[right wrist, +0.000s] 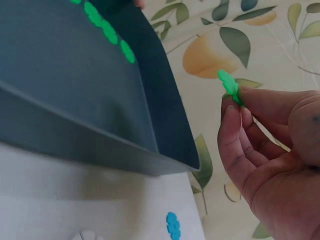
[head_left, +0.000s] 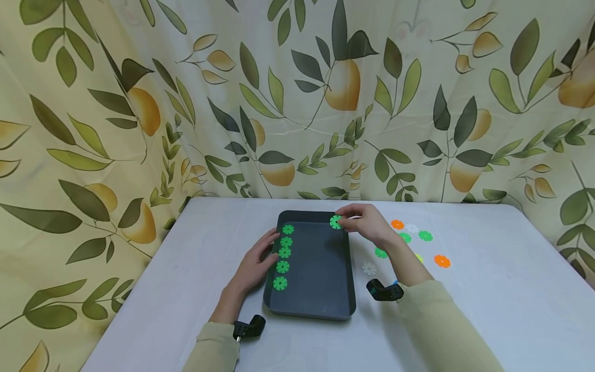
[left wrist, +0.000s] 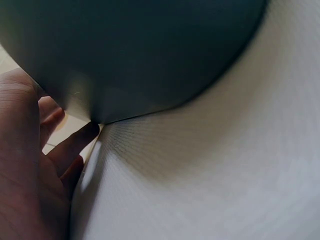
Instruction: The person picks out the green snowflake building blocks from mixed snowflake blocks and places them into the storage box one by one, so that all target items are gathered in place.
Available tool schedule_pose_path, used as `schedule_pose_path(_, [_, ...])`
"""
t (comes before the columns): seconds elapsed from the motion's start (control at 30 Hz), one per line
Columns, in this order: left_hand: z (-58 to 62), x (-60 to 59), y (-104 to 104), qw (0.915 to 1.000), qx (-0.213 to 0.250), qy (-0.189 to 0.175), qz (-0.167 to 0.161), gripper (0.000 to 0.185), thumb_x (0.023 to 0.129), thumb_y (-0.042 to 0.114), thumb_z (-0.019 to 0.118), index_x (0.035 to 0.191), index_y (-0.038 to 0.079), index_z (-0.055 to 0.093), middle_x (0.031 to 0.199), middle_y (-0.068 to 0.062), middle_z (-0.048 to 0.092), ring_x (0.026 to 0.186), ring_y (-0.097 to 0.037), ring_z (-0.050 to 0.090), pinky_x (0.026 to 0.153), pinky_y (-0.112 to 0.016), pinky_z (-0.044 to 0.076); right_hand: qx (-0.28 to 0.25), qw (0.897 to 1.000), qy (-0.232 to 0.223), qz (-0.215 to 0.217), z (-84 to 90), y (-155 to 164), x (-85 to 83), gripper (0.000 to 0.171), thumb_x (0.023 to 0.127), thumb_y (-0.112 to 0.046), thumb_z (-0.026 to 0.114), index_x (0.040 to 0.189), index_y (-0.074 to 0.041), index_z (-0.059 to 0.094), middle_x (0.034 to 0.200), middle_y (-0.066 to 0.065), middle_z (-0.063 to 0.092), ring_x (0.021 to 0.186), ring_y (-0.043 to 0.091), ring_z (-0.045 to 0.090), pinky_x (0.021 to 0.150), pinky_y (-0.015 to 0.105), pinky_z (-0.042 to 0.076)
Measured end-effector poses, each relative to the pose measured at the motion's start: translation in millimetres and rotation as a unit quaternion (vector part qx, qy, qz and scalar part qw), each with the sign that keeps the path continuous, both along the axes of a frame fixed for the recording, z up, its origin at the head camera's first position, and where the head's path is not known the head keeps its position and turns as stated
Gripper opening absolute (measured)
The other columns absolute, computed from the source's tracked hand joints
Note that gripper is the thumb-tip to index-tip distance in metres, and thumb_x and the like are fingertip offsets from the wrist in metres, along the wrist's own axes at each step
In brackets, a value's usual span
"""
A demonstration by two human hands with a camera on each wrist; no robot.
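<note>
A dark grey rectangular tray (head_left: 321,274) lies on the white table. Along its left side runs a column of several green notched plastic discs (head_left: 282,266). My left hand (head_left: 253,261) holds the tray's left edge, thumb at the rim beside the column; in the left wrist view its fingers (left wrist: 75,145) reach to the tray's outer wall. Between thumb and fingertips, my right hand (head_left: 367,225) pinches another green notched disc (head_left: 335,222) over the tray's far right corner. The right wrist view shows this disc (right wrist: 230,87) standing on edge in the pinch.
Right of the tray lie loose notched discs: orange (head_left: 442,261), white (head_left: 369,268), green (head_left: 425,236), yellow (head_left: 419,258) and blue (right wrist: 173,226). The right forearm partly covers them. A leaf-and-fruit patterned curtain (head_left: 297,103) hangs behind the table (head_left: 153,320).
</note>
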State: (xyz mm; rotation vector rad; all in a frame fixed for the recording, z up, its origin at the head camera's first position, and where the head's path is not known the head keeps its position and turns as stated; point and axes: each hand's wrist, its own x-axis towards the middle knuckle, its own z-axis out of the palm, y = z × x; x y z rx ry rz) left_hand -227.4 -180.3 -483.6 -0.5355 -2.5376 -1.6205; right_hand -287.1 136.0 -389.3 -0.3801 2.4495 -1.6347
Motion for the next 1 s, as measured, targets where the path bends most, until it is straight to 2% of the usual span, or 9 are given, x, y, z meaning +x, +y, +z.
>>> schedule_pose_path(0.2, [0.7, -0.6, 0, 1.0000, 0.000, -0.003, -0.001, 0.051, 0.100, 0.010, 0.058, 0.150, 0.007, 0.049, 0.162, -0.002, 0.033, 0.145, -0.025, 0.036, 0.118, -0.045, 0.029, -0.009, 1.000, 0.001, 0.000, -3.3, -12, -2.7, 0.028, 0.096, -0.005, 0.067, 0.121, 0.007, 0.067, 0.112, 0.019, 0.066, 0.091, 0.028, 0.064, 0.085, 0.032, 0.059])
schedule_pose_path(0.47, [2.0, 0.5, 1, 0.9999, -0.008, -0.008, 0.010, 0.051, 0.099, 0.009, 0.059, 0.149, 0.008, 0.050, 0.162, -0.001, 0.034, 0.144, -0.025, 0.037, 0.118, -0.047, 0.028, -0.035, 0.999, -0.006, 0.009, -9.7, -28, -6.1, 0.030, 0.095, -0.003, 0.067, 0.122, 0.010, 0.065, 0.110, 0.020, 0.067, 0.096, 0.036, 0.065, 0.084, 0.032, 0.059])
schedule_pose_path(0.7, [1.2, -0.1, 1, 0.9999, -0.009, -0.004, 0.009, 0.051, 0.099, 0.009, 0.059, 0.149, 0.007, 0.050, 0.162, -0.001, 0.034, 0.144, -0.026, 0.037, 0.118, -0.048, 0.028, -0.054, 0.999, -0.007, 0.006, -12.2, -41, -10.0, 0.028, 0.093, 0.000, 0.068, 0.119, 0.010, 0.066, 0.105, 0.018, 0.069, 0.090, 0.028, 0.066, 0.082, 0.032, 0.060])
schedule_pose_path(0.83, [0.6, -0.2, 0, 0.9999, -0.010, -0.001, 0.008, 0.051, 0.099, 0.010, 0.059, 0.149, 0.007, 0.050, 0.162, -0.001, 0.034, 0.144, -0.026, 0.038, 0.118, -0.048, 0.028, -0.058, 0.998, -0.017, 0.004, -17.1, -49, -14.1, 0.028, 0.093, 0.000, 0.068, 0.119, 0.010, 0.066, 0.106, 0.018, 0.068, 0.089, 0.027, 0.066, 0.083, 0.034, 0.060])
schedule_pose_path(1.0, [0.4, -0.6, -1, 0.9999, -0.010, 0.002, 0.006, 0.051, 0.099, 0.010, 0.059, 0.149, 0.007, 0.050, 0.162, -0.002, 0.034, 0.144, -0.027, 0.038, 0.118, -0.049, 0.029, -0.060, 0.998, -0.013, 0.008, -21.8, -58, -16.4, 0.028, 0.094, 0.001, 0.067, 0.120, 0.011, 0.066, 0.108, 0.019, 0.068, 0.085, 0.018, 0.065, 0.083, 0.034, 0.060])
